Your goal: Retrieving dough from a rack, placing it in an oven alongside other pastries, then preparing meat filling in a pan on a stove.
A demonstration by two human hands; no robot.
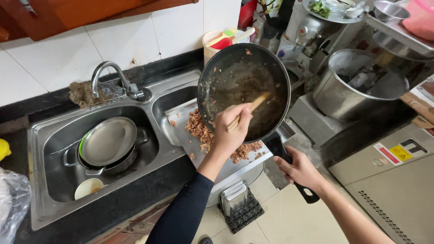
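Pan (244,90) tilted over tray (178,115) of mince (199,129); right hand (300,169) clamped its handle (282,156), left hand (230,131) gripped spatula (253,108).

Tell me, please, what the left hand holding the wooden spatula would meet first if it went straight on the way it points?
Most likely the greasy inner face of the tilted black frying pan, which the left hand and its wooden spatula already face.

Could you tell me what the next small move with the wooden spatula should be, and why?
Probably sweep the wooden spatula in the left hand down across the pan, which the right hand holds tilted: brown bits still cling inside, and the minced meat lies piled on the metal tray below.
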